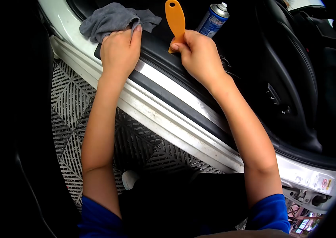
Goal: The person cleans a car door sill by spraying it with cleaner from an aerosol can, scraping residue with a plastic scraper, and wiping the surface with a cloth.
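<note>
My left hand [121,50] is closed on a grey cloth [110,20] at the front end of the car's door sill. Its fingertips are hidden by the cloth and the hand itself. In my right hand [200,55] is an orange plastic scraper [175,18], its holed handle pointing up. The scraper's lower end is mostly covered by my fingers, close to the black sill trim [158,49]; whether it touches the trim I cannot tell. Just behind my right hand stands a blue spray can [213,22] with a white nozzle, tilted in the view.
A bright metal sill strip [168,81] and the white sill [164,129] run diagonally below my arms. To the right is a black car seat [291,63] with side controls. Grey grated floor tiles [71,115] lie outside the car. A door latch [303,195] shows at lower right.
</note>
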A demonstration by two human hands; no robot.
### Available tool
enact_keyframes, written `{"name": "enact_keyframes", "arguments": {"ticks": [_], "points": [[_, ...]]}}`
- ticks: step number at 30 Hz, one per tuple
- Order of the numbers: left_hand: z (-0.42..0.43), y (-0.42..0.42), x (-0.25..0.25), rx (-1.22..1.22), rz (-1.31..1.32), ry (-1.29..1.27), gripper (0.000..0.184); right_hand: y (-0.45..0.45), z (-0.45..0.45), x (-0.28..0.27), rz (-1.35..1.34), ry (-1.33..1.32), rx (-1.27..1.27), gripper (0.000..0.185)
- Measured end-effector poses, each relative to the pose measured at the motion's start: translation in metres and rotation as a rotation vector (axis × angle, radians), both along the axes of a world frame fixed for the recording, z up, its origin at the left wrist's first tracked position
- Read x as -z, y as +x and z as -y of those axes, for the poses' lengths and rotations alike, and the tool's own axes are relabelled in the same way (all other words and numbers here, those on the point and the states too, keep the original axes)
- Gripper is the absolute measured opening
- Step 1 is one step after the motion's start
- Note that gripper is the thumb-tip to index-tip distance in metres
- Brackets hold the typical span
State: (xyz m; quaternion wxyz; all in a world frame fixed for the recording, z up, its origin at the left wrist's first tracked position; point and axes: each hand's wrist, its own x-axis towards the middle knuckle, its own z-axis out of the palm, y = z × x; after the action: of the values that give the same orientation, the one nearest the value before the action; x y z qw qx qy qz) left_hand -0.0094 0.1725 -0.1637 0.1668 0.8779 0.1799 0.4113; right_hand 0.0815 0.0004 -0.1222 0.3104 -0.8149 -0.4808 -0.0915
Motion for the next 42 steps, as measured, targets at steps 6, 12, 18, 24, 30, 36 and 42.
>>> {"name": "enact_keyframes", "arguments": {"ticks": [6, 12, 18, 24, 30, 36, 42], "points": [[0.0, -0.002, 0.001, 0.011, -0.002, -0.006, 0.042, -0.006, 0.006, -0.002, -0.036, -0.075, 0.029, 0.012], [0.002, -0.003, 0.001, 0.025, 0.022, -0.078, 0.042, 0.017, 0.029, -0.001, -0.705, 0.23, 0.02, 0.025], [0.05, -0.015, -0.001, 0.281, 0.002, -0.104, 0.046, 0.018, 0.055, -0.043, -0.755, 0.27, 0.125, 0.02], [0.086, -0.024, -0.004, 0.408, 0.01, 0.039, 0.039, 0.011, 0.066, -0.044, -0.657, 0.192, 0.123, 0.016], [0.12, -0.019, -0.004, 0.298, 0.002, 0.093, 0.037, 0.012, 0.086, -0.055, -0.428, 0.055, 0.211, 0.013], [0.075, -0.006, -0.005, 0.254, -0.004, 0.06, 0.046, 0.012, 0.107, -0.066, -0.173, 0.058, 0.199, 0.009], [0.128, -0.017, -0.005, 0.445, 0.073, 0.127, 0.043, 0.009, 0.116, -0.07, -0.309, 0.107, 0.186, 0.013]]}}
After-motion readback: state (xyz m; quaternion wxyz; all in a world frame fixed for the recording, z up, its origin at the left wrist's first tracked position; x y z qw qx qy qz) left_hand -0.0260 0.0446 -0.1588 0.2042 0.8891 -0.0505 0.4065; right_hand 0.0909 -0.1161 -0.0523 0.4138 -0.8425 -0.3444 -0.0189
